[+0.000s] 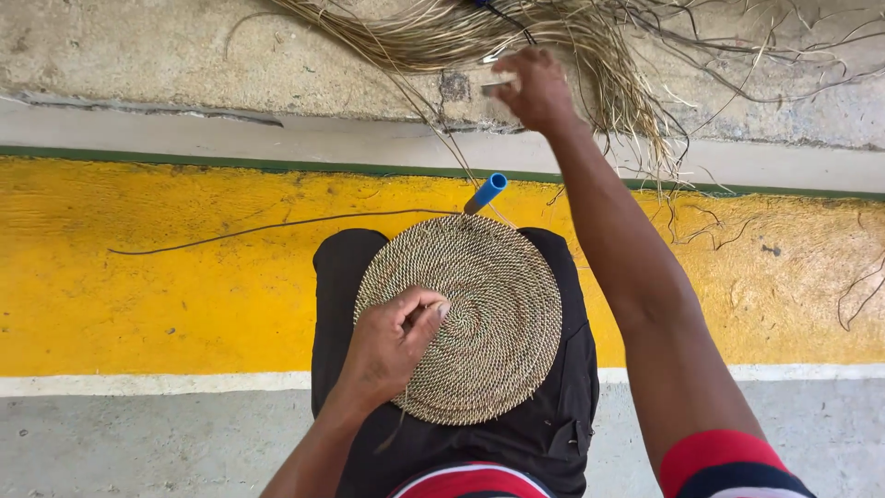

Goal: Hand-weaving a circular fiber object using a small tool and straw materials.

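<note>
A weaver's left hand (392,341) pinched the coiled mat (461,318) flat on the lap while the right hand (535,88), closed on a strand, reached to the fibre bundle (516,37); steady tension looked key to tight coils.

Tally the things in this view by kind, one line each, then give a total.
Round woven mat, on the lap under the left hand: 1
Blue-handled tool, at the mat's far edge: 1
Bundle of dry fibre strands, by the raised right hand: 1
Loose dark strand, on the yellow floor band: 1
Total: 4
</note>
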